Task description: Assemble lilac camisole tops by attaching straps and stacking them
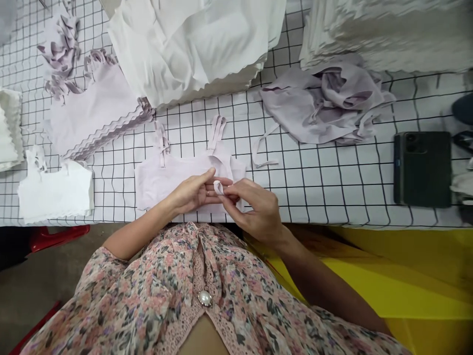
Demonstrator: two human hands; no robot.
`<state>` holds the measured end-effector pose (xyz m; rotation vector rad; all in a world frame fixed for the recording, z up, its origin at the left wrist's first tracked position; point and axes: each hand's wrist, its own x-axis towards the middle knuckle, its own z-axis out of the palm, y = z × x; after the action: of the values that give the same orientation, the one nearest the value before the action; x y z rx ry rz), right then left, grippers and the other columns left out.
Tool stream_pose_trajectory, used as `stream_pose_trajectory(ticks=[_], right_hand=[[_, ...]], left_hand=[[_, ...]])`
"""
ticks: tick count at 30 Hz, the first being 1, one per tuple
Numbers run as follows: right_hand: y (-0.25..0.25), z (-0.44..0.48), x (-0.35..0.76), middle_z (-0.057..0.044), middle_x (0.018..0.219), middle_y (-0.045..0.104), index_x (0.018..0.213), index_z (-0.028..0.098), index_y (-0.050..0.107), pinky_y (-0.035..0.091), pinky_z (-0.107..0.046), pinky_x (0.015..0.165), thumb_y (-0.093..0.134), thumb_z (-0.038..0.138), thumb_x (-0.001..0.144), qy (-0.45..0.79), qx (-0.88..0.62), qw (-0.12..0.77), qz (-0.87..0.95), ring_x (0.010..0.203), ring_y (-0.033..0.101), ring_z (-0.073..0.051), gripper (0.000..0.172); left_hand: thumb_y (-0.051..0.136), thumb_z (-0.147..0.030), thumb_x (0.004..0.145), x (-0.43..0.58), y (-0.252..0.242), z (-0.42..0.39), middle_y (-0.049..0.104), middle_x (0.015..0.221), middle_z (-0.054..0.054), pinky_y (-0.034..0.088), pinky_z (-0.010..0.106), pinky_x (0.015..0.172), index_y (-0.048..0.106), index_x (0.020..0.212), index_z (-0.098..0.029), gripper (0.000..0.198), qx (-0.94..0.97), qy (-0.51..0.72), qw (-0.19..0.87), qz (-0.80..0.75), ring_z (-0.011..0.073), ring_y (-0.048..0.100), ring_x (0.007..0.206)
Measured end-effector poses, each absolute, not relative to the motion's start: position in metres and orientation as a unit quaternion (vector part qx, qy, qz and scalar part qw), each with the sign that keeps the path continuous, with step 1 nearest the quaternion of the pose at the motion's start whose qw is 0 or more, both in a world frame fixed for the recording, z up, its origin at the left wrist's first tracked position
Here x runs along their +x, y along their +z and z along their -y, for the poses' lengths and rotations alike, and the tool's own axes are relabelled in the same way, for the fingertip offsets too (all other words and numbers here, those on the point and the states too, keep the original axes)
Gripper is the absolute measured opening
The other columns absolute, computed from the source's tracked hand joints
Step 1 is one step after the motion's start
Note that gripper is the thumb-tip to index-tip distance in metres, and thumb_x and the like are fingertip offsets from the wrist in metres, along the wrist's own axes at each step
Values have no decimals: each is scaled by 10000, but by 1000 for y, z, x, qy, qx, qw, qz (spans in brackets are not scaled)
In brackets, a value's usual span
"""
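Note:
Palm up, my left hand [194, 192] lies over the lower part of a pale lilac camisole top [151, 185], its fingers stretched out flat. My right hand [256, 204] pinches a small looped fabric strip [218, 188] just above the left fingers. The strip's other end is hidden by the hands. The top lies flat at the table edge, with its left strap [161, 143] and right strap [217, 132] pointing away from me. A thin loose strip [258, 148] lies to its right.
A grid-patterned cloth [314, 187] covers the table. Stacked white fabric [192, 44], more white pieces [388, 34] and a crumpled lilac pile [325, 101] lie beyond. Lilac tops [92, 108] and white tops [57, 192] are stacked left. A dark phone [422, 169] lies right.

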<state>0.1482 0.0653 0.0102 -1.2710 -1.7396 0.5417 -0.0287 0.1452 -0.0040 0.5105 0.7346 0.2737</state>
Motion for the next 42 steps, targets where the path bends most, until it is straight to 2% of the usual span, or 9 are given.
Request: stream_pose_trajectory(ticks=[7,12,15,18,22,26,31,39,42], right_hand=[[20,-40,154,-16,763,717,863,261,695,595,-437,857,705,190,950,292,-534,484,629,721,669,-196,113],[15,-26,163,-37,784,724,883,251,737,560,-353,703,709,194,959,332,-519,463,637,729,672,-186,100],[1,-37,167,-66,864,750,943,240,781,562,-341,683,715,320,974,357,-577,443,586,767,684,-192,108],[-16,-66,168,-30,794,689,1026,223,789,543,-317,639,790,495,901,405,-624,457,487,677,616,-162,299],[-22,-96,165,20,610,549,786,192,738,452,-289,559,868,622,790,500,-589,417,480,567,504,-122,448],[-11,-85,167,-1,599,554,580,183,654,428,-286,556,861,653,788,562,-528,345,535,591,502,-122,554],[-4,-72,182,-17,643,612,639,170,747,471,-265,540,880,669,764,628,-501,315,505,577,573,-111,531],[-16,-125,190,9,620,618,812,138,824,618,-292,536,1024,607,576,683,-501,435,305,494,547,-77,562],[-15,-136,186,6,648,642,766,143,787,650,-318,562,1045,560,560,681,-490,457,294,495,511,-60,532]], left_hand=[[827,-346,942,-11,-9,-130,827,1008,130,624,357,976,730,1062,-150,249,156,170,891,-390,199,800,925],[866,-208,862,-4,-2,-140,827,962,80,611,372,995,600,1038,-187,320,213,249,854,-404,207,815,973],[868,-229,855,1,0,-153,824,934,58,604,339,962,600,1068,-191,345,300,268,809,-428,191,809,974],[873,-264,846,4,1,-161,831,946,57,597,323,947,628,1080,-184,348,376,283,776,-419,189,801,999],[870,-254,835,9,-1,-170,829,899,52,603,339,957,659,1073,-167,330,425,308,750,-401,191,806,948],[845,-218,869,12,0,-184,827,922,52,595,348,1007,675,1066,-176,263,449,329,718,-418,205,815,1008],[848,-223,881,19,-7,-214,821,947,56,586,339,971,685,1069,-181,253,476,343,688,-427,202,802,996],[828,-162,829,-8,-10,-247,755,806,21,511,273,775,792,969,-183,146,649,320,514,-461,139,658,752],[823,-316,874,-23,0,-222,796,901,62,521,272,765,825,948,-162,170,657,244,588,-404,138,675,791]])
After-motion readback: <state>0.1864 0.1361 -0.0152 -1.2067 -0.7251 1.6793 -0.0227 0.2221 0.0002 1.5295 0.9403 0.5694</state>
